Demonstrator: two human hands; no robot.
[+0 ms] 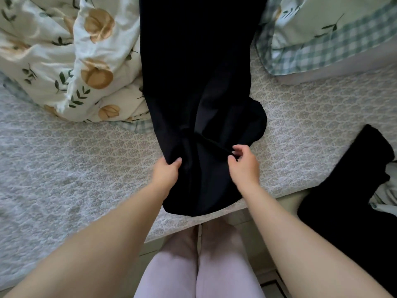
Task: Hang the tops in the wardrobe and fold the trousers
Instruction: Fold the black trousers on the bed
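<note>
A pair of black trousers (197, 78) lies lengthwise on the bed, running from the top of the view down to the near edge, where the end hangs slightly over. My left hand (166, 174) grips the fabric at the left side of the near end. My right hand (243, 165) pinches a fold or seam on the right side. A second black garment (352, 190) lies at the right, draped over the bed's edge.
The bed (64, 158) has a pale patterned cover. A bunched floral duvet (71, 57) sits at the back left and a checked pillow (330, 33) at the back right. My legs in light trousers (197, 274) stand against the bed's near edge.
</note>
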